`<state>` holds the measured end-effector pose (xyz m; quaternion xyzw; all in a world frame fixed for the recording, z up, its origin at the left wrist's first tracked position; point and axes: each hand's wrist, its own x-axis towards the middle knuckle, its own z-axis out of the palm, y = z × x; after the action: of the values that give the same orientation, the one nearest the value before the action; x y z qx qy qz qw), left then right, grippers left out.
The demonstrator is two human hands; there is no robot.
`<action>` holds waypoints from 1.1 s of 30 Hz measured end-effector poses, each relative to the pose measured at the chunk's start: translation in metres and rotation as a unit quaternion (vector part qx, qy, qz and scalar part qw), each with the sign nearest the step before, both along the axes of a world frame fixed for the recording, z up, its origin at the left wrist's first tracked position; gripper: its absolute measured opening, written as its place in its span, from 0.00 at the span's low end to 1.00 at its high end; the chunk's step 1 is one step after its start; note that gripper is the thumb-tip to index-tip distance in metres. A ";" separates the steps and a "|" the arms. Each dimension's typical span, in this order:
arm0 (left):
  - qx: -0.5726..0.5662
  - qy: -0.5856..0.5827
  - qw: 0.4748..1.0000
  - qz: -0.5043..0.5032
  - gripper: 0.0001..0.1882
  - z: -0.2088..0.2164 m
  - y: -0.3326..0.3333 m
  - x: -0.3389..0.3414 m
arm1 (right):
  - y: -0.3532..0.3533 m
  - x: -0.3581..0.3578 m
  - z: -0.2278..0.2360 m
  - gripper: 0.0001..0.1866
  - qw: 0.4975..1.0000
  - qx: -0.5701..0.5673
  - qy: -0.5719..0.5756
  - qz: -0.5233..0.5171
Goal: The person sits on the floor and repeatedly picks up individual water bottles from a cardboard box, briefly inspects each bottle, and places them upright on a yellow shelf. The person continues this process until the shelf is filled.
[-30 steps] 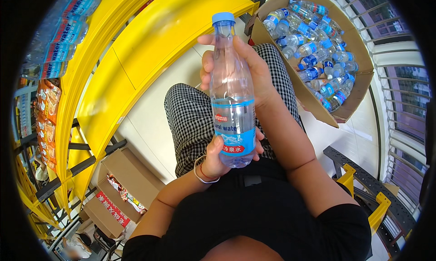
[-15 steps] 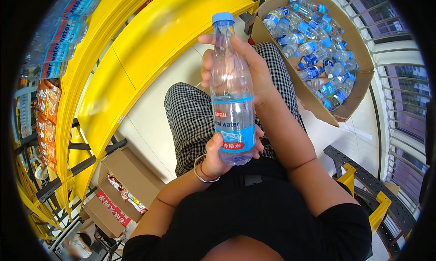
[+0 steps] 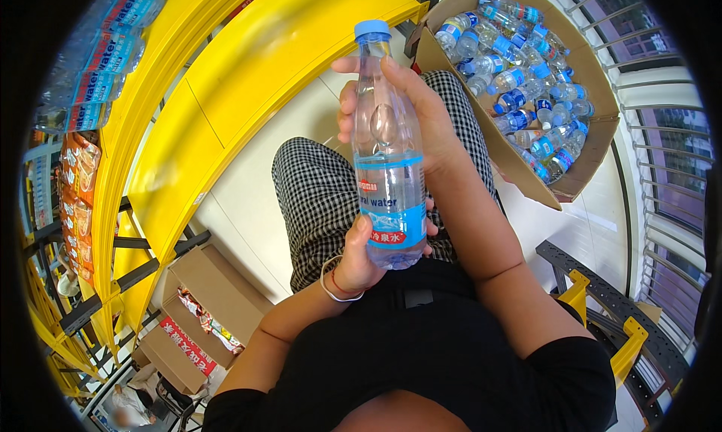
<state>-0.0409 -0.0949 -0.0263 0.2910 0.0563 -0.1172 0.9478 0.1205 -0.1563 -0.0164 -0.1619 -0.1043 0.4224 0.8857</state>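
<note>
A clear plastic water bottle (image 3: 389, 184) with a blue cap and a blue label is held upright in front of my body, tilted slightly. My left hand (image 3: 356, 260) grips its lower part, thumb on the label's left edge and fingertips showing at the right side. Around the upper part curls my right hand (image 3: 430, 115), its thumb near the neck and its fingers passing behind the bottle to show on the left. The blue cap (image 3: 371, 31) is on the bottle, above both hands. Behind the bottle are my checked trousers (image 3: 312, 199).
At the far right stands a cardboard box (image 3: 584, 175) full of blue-capped bottles. Yellow shelving (image 3: 218, 93) curves along the left, with packed bottles (image 3: 105, 63) and orange packets (image 3: 77, 206). An open carton (image 3: 222, 281) sits lower left; a metal-railed window (image 3: 665, 131) is at right.
The bottle has shifted slightly to the right and turned a little, so its label print shows differently. Both hands have stayed on it. A person in the lower left background has moved.
</note>
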 end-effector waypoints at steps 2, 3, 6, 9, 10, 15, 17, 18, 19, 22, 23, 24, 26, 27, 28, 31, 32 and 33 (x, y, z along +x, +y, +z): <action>0.009 0.011 1.000 0.008 0.38 0.000 0.000 -0.001 | -0.001 0.002 -0.001 0.25 1.000 -0.009 -0.006 -0.002; 0.018 0.015 1.000 0.009 0.38 -0.001 0.001 -0.001 | -0.002 0.003 -0.002 0.25 1.000 -0.013 -0.010 -0.003; 0.095 0.055 0.993 0.033 0.38 -0.010 0.001 -0.006 | -0.006 0.006 -0.001 0.21 0.999 -0.039 -0.015 -0.010; 0.184 0.058 0.979 0.070 0.36 -0.005 -0.001 -0.002 | -0.012 0.009 0.003 0.19 0.997 -0.079 -0.010 -0.019; 0.211 0.051 0.973 0.084 0.35 -0.002 -0.002 -0.001 | -0.013 0.010 0.004 0.19 0.995 -0.094 -0.007 -0.023; 0.238 -0.008 0.964 0.121 0.36 0.002 -0.010 -0.001 | -0.020 0.012 0.012 0.19 0.973 -0.206 -0.072 -0.080; 0.264 -0.015 0.957 0.119 0.38 0.003 -0.009 0.000 | -0.020 0.009 0.018 0.20 0.953 -0.265 -0.090 -0.115; 0.296 -0.017 0.948 0.113 0.40 0.002 -0.007 0.002 | -0.019 0.007 0.023 0.19 0.941 -0.295 -0.097 -0.138; 0.328 -0.019 0.938 0.107 0.42 0.002 -0.005 0.003 | -0.018 0.005 0.026 0.19 0.927 -0.324 -0.103 -0.160; 0.364 0.006 0.925 0.110 0.42 0.002 -0.006 0.005 | -0.016 0.003 0.023 0.18 0.903 -0.364 -0.126 -0.191; 0.338 0.019 0.934 0.112 0.40 0.003 -0.006 0.005 | -0.016 0.002 0.024 0.18 0.902 -0.366 -0.130 -0.189; 0.312 0.032 0.943 0.115 0.39 0.003 -0.006 0.005 | -0.016 0.001 0.025 0.18 0.901 -0.367 -0.134 -0.187; 0.274 0.043 0.954 0.111 0.36 0.002 -0.004 0.004 | -0.016 0.000 0.028 0.18 0.904 -0.359 -0.142 -0.184; 0.263 0.040 0.958 0.104 0.35 -0.001 -0.001 0.003 | -0.015 0.000 0.029 0.18 0.907 -0.350 -0.145 -0.183; 0.252 0.037 0.962 0.098 0.35 -0.002 0.001 0.002 | -0.015 0.000 0.029 0.18 0.910 -0.341 -0.148 -0.183; 0.133 0.026 0.987 0.088 0.29 0.007 0.001 0.002 | -0.017 0.001 0.026 0.18 0.919 -0.319 -0.159 -0.170; 0.126 0.023 0.988 0.084 0.31 0.006 0.002 0.001 | -0.016 0.002 0.024 0.19 0.924 -0.306 -0.160 -0.165; 0.118 0.019 0.990 0.080 0.33 0.005 0.003 0.000 | -0.016 0.003 0.021 0.19 0.929 -0.294 -0.161 -0.160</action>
<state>-0.0409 -0.0915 -0.0216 0.3931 0.1112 -0.0392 0.9119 0.1233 -0.1722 0.0045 -0.4951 -0.0892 0.2555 0.8256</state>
